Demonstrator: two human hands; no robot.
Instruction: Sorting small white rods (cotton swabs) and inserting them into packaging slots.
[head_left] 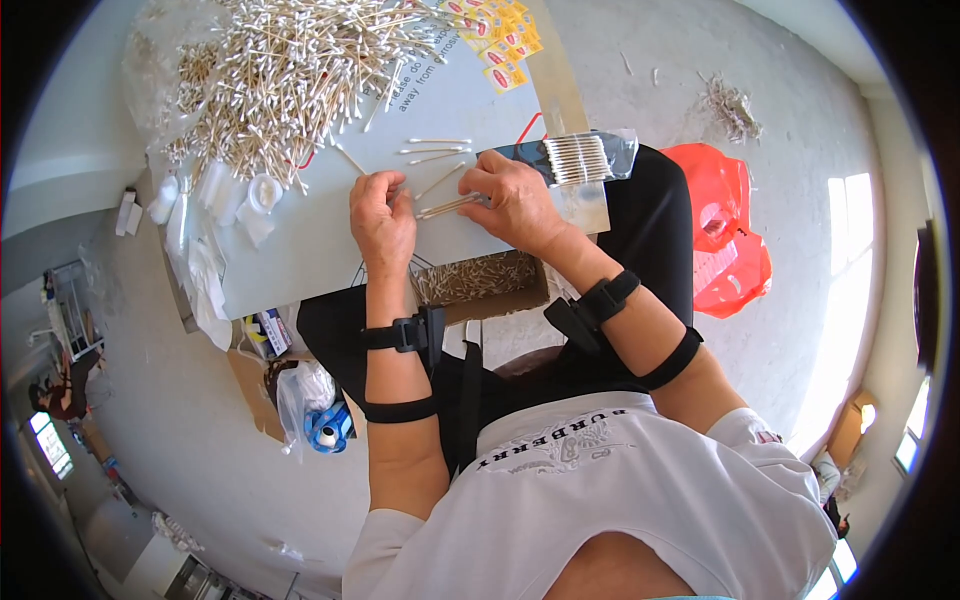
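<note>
Over the near part of the grey table, my right hand (515, 205) is closed on a few cotton swabs (448, 207), whose white tips point toward my left hand. My left hand (383, 222) has its fingers curled together; what they hold, if anything, is hidden. Between and beyond the hands lie several loose swabs (437, 151), and one more swab (348, 158) lies just past my left fingers. Right of my right hand, a row of swabs (578, 160) lies side by side on a clear plastic bag (622, 155).
A large heap of swabs (290, 75) covers the table's far left. Yellow-and-white packets (505, 50) lie at the far edge. White rolls (262, 193) stand at the left. Below the near edge sits a cardboard box (500, 305) of swabs. A red plastic bag (715, 230) lies on the floor.
</note>
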